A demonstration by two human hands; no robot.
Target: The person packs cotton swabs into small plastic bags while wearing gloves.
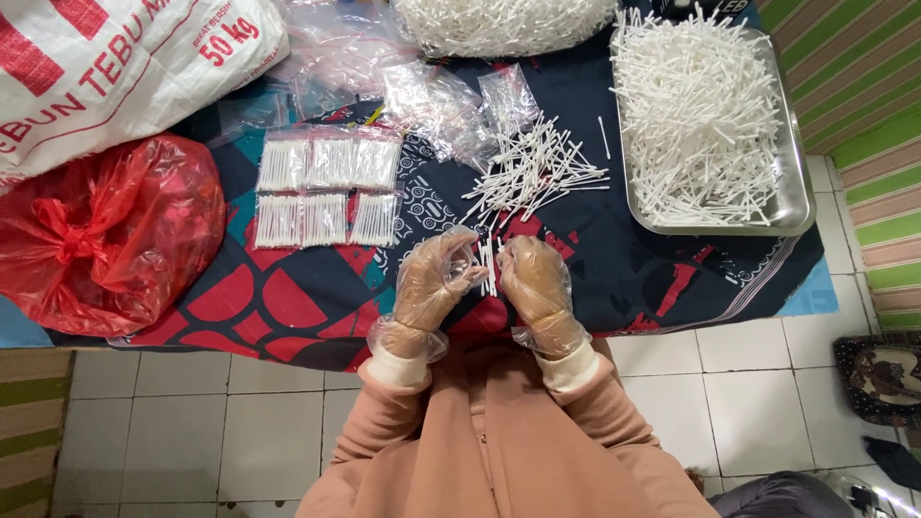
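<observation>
Both my hands wear thin clear plastic gloves and meet over the patterned cloth (614, 259). Between them stands a small upright bunch of white cotton swabs (489, 264). My left hand (434, 280) pinches the bunch from the left and my right hand (535, 281) closes on it from the right. Just beyond my hands lies a loose pile of swabs (537, 173). Six filled clear packets of swabs (326, 190) lie in two rows to the left.
A steel tray (798, 197) heaped with swabs sits at the right. Empty clear bags (451, 105) lie at the back, with a big bag of swabs (504, 21) behind. A red plastic bag (106, 230) and a white sack (115, 67) are at the left. White floor tiles lie below.
</observation>
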